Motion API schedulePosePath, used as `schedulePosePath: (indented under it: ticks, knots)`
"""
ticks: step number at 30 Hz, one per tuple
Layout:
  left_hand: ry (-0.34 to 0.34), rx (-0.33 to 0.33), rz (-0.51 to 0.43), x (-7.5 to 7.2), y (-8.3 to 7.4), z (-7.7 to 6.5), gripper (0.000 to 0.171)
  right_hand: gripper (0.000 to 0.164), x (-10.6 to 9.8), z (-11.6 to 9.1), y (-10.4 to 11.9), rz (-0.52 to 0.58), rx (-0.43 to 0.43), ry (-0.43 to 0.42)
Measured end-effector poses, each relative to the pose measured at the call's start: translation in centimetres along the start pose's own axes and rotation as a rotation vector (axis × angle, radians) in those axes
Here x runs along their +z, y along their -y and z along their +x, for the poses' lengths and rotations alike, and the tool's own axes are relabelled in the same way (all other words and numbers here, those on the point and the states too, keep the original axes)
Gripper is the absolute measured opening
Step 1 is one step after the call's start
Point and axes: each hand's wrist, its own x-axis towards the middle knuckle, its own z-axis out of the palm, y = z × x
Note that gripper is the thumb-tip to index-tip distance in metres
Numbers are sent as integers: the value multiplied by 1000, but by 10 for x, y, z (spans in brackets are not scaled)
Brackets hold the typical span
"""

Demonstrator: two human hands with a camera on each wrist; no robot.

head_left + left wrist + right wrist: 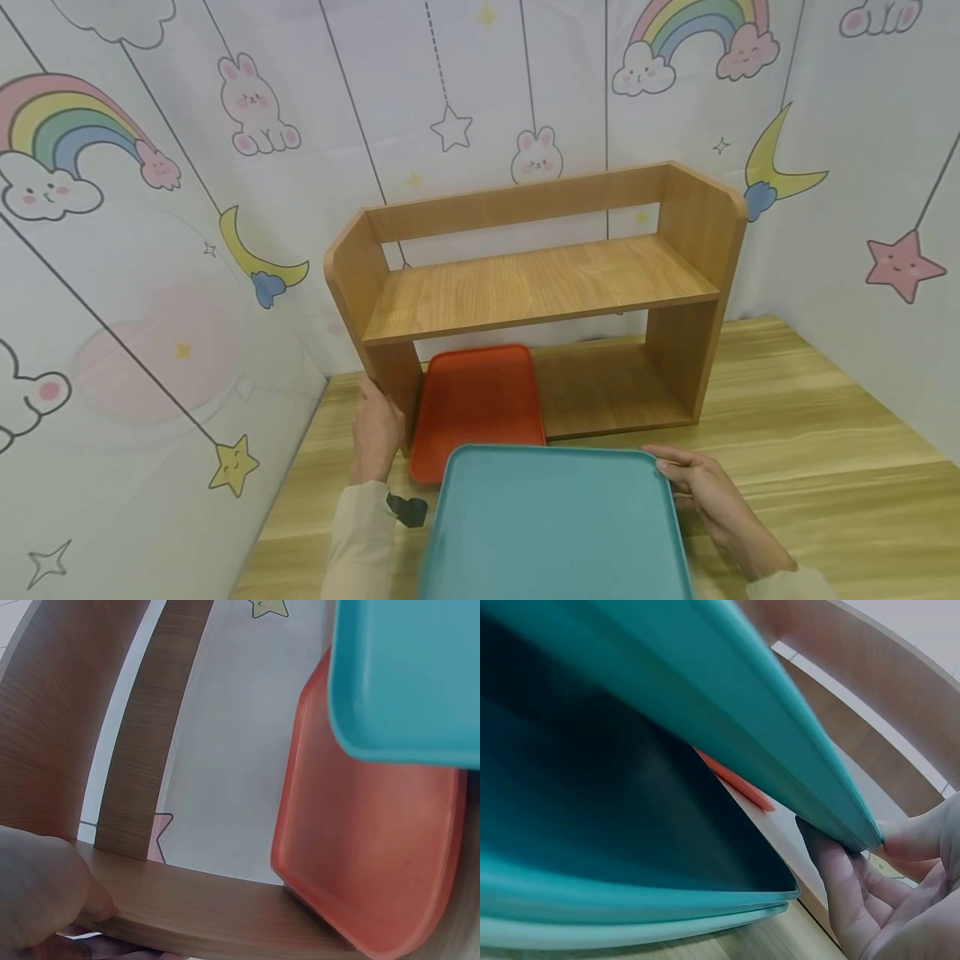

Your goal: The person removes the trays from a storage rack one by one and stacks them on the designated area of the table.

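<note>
A two-tier wooden desk shelf [540, 283] stands on the table. My left hand [377, 429] grips the front edge of its left side panel, thumb on the inner face and fingers on the outer, as the left wrist view [45, 892] shows. My right hand [708, 500] pinches the far right corner of a teal tray [558, 525], thumb above and fingers beneath. This tray is raised toward me, in front of the shelf. An orange-red tray [480, 400] lies in the lower left of the shelf, its front end sticking out; the teal tray hides one corner.
Beneath the raised tray, the right wrist view shows another teal-rimmed tray [660, 892] on top of a pale green one [630, 930]. The wood-grain table [795, 417] runs to the right of the shelf. Printed cloth walls [150, 292] close in the sides and back.
</note>
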Motion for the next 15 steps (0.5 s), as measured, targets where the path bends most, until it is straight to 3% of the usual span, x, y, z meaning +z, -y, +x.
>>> schedulePosePath:
  ticks: [15]
  knots:
    - [27,-23,-4,1,0,1,29,46,0,0,-2,33,9,55]
